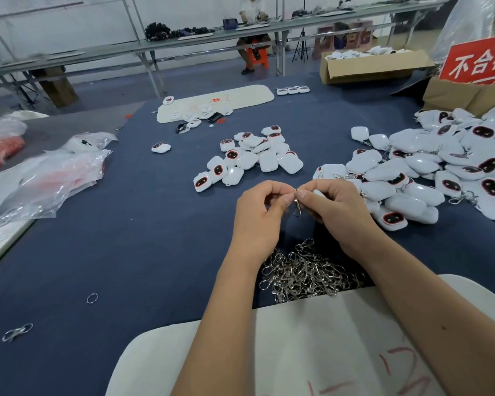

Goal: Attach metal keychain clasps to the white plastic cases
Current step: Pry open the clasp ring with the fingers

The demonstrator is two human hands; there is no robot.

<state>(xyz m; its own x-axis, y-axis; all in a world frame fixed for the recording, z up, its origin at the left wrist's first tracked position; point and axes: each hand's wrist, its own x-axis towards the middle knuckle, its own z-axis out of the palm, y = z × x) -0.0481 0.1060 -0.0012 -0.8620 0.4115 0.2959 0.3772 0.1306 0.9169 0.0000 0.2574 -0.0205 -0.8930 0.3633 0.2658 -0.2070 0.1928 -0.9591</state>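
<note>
Head view: two hands (pixel 262 212) (pixel 333 207) pinch one clasp (pixel 297 205).

left hand (pixel 259 212): fingers curled, pinching | right hand (pixel 335 208): fingers curled, pinching | hands fingertip to fingertip

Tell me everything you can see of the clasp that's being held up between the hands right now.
The clasp is a small, shiny, silvery metal snap hook. It hangs roughly upright above the blue table, its elongated hook loop at the bottom and a small ring at the top. The left hand and right hand both pinch that top end with their fingertips. The right hand also holds a white case, mostly hidden. Whether the ring is already through the case cannot be told. The hook loop touches nothing.
</note>
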